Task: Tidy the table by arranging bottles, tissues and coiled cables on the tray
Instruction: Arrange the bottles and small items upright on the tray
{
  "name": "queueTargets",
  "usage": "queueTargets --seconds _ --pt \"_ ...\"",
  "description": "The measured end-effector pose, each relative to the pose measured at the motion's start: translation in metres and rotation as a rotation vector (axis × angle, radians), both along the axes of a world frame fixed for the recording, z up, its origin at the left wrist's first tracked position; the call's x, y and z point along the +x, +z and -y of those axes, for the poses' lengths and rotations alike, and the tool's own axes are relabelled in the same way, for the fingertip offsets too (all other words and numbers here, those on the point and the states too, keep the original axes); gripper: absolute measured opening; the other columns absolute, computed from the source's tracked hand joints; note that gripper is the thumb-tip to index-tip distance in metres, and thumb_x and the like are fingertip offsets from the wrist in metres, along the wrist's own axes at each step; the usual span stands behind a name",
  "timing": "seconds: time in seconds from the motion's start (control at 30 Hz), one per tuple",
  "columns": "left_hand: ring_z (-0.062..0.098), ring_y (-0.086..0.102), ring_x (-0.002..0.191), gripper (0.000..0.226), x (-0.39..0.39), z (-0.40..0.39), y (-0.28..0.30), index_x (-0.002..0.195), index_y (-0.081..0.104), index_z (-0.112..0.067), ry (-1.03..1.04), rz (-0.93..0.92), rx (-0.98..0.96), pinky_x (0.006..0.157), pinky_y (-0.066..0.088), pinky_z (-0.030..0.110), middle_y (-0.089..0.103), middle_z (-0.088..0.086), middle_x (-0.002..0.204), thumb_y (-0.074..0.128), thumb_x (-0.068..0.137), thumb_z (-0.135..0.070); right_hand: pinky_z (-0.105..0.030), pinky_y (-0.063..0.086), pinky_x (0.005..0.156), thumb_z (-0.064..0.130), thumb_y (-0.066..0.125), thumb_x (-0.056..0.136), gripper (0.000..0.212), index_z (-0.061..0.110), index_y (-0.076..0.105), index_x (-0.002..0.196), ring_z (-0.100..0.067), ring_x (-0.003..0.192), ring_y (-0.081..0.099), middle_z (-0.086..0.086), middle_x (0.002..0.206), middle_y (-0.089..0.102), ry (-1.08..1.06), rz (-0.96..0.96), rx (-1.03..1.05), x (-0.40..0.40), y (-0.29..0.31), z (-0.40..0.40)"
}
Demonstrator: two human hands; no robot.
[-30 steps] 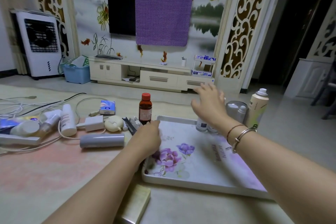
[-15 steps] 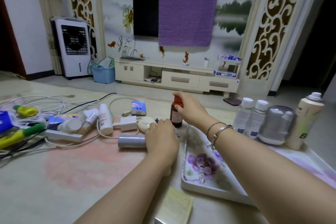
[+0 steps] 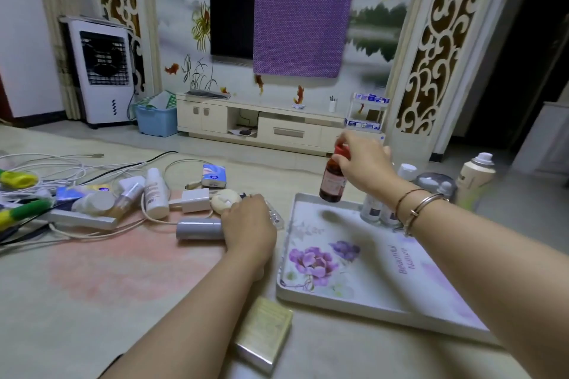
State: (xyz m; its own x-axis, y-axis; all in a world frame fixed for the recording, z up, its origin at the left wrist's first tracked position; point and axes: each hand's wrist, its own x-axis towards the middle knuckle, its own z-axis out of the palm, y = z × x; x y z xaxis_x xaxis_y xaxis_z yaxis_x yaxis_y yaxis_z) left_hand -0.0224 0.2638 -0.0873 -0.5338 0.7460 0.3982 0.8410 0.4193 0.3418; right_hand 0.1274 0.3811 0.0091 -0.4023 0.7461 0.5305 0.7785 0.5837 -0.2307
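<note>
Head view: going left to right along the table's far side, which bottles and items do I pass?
White bottle → blue tissue pack → brown bottle held in the right hand above the tray → cream spray can.

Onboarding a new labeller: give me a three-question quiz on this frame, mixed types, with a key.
1. True or false: the right hand holds the brown glass bottle with the red cap in the air above the white floral rectangular tray.
2. Which does the left hand touch? A) the grey cylindrical bottle lying on its side B) the blue tissue packet C) the white charger plug
3. Fill in: the tall cream spray can stands ___ on its base.

Key
1. True; the bottle casts a shadow on the tray below it.
2. A
3. upright
</note>
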Motion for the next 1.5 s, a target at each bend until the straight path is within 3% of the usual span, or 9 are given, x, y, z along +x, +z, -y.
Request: queueTargets --seconds 0.13,0.43,0.7,0.8,0.9,1.0,1.17,1.33,1.5 --pt "0.03 0.058 0.103 0.015 0.001 0.0 0.0 0.096 0.053 -0.017 -0.005 -0.019 -0.007 0.073 0.032 0.033 0.064 0.007 0.109 0.046 0.085 -0.009 -0.043 0.03 0.094 0.034 0.055 0.092 0.024 0.026 0.05 0.115 -0.027 0.111 0.045 -0.004 0.111 0.061 -0.068 0.148 0.011 0.023 -0.01 -0.006" --pt "0.03 0.057 0.102 0.015 -0.001 -0.005 -0.003 0.086 0.042 -0.022 -0.002 -0.019 0.0 0.075 0.028 0.033 0.063 0.006 0.106 0.046 0.084 -0.007 -0.056 0.003 0.116 0.032 0.054 0.094 0.027 0.023 0.052 0.119 -0.029 0.125 0.043 -0.003 0.109 0.066 -0.183 0.358 0.168 0.03 -0.024 -0.01" --pt "0.03 0.056 0.105 0.016 -0.005 -0.009 0.0 0.098 0.055 -0.014 -0.03 0.069 0.004 0.081 0.036 0.034 0.062 0.008 0.111 0.045 0.087 -0.01 -0.05 0.01 0.117 0.035 0.048 0.095 0.037 0.019 0.052 0.128 -0.026 0.136 0.032 -0.004 0.133 0.054 -0.143 0.399 0.242 0.029 -0.027 -0.001" --pt "0.029 0.056 0.105 0.02 -0.014 -0.008 0.01 0.099 0.06 -0.011 -0.1 0.349 0.122 0.082 0.041 0.032 0.064 0.01 0.11 0.045 0.087 -0.006 -0.044 0.014 0.117 0.032 0.049 0.094 0.042 0.019 0.048 0.134 -0.022 0.137 0.031 -0.002 0.138 0.049 -0.005 0.295 0.212 0.018 -0.033 0.014" --pt "0.027 0.059 0.1 0.02 -0.034 0.003 0.025 0.094 0.063 -0.013 -0.127 0.527 0.247 0.078 0.042 0.027 0.066 0.009 0.104 0.047 0.085 -0.004 -0.04 0.027 0.111 0.027 0.052 0.092 0.034 0.019 0.055 0.125 -0.023 0.129 0.04 -0.003 0.129 0.055 0.191 0.073 0.054 -0.01 -0.04 0.039" --pt "0.024 0.059 0.102 0.02 -0.067 0.022 0.034 0.09 0.064 -0.017 -0.063 0.504 0.33 0.084 0.043 0.027 0.068 0.005 0.105 0.049 0.084 -0.004 -0.039 0.033 0.104 0.021 0.054 0.09 0.028 0.018 0.06 0.116 -0.024 0.121 0.046 -0.006 0.123 0.059 0.316 -0.063 -0.093 -0.046 -0.046 0.063" --pt "0.029 0.059 0.102 0.017 -0.119 0.06 0.017 0.095 0.06 -0.018 0.079 0.494 0.411 0.09 0.046 0.038 0.066 0.006 0.103 0.052 0.083 -0.008 -0.034 0.038 0.096 0.018 0.055 0.087 0.024 0.02 0.064 0.109 -0.022 0.114 0.049 -0.005 0.113 0.063 0.433 -0.039 -0.176 -0.095 -0.056 0.087" --pt "0.034 0.04 0.122 0.042 -0.144 0.069 -0.004 0.122 0.047 -0.008 0.195 0.308 0.317 0.1 0.029 0.04 0.048 0.014 0.128 0.059 0.086 -0.027 -0.035 0.042 0.089 0.026 0.057 0.087 0.02 0.024 0.065 0.106 -0.02 0.107 0.05 -0.001 0.108 0.064 0.515 -0.008 -0.235 -0.131 -0.065 0.098" --pt "0.036 0.046 0.118 0.056 -0.152 0.067 -0.003 0.117 0.048 -0.004 0.223 0.287 0.219 0.093 0.039 0.042 0.049 0.017 0.124 0.067 0.082 -0.043 -0.035 0.044 0.091 0.022 0.057 0.084 0.024 0.023 0.063 0.107 -0.018 0.11 0.05 0.004 0.108 0.063 0.508 0.0 -0.266 -0.154 -0.066 0.107"
